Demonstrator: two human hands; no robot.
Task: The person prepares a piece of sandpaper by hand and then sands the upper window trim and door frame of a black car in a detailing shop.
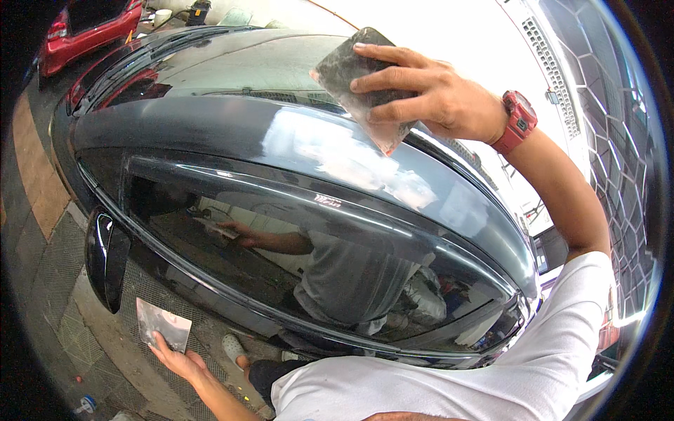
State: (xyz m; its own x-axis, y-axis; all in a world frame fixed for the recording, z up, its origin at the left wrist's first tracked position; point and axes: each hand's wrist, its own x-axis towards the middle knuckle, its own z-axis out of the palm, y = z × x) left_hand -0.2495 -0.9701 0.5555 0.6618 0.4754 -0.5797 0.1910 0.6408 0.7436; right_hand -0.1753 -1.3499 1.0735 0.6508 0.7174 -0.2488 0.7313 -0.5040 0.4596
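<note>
My right hand (428,95), raised at the upper middle with a red watch at the wrist, grips a dark, flat rectangular plate (344,70). The plate has dusty grey marks and pinkish smears at its edges. It is over the roof of a black car (203,130); whether it touches the roof I cannot tell. On the roof edge below it is a whitish, uneven patch (337,154). At lower left, apart from the car, my left hand (179,359) holds a thin square plate (163,324), pinkish-grey on its face, with the fingers at its lower edge.
The car's closed side window (232,224) reflects my body and arm. A black wing mirror (105,261) sticks out near my left hand. Paving (63,316) runs along the left. A red car (91,35) and a white bucket (162,17) are at the far left.
</note>
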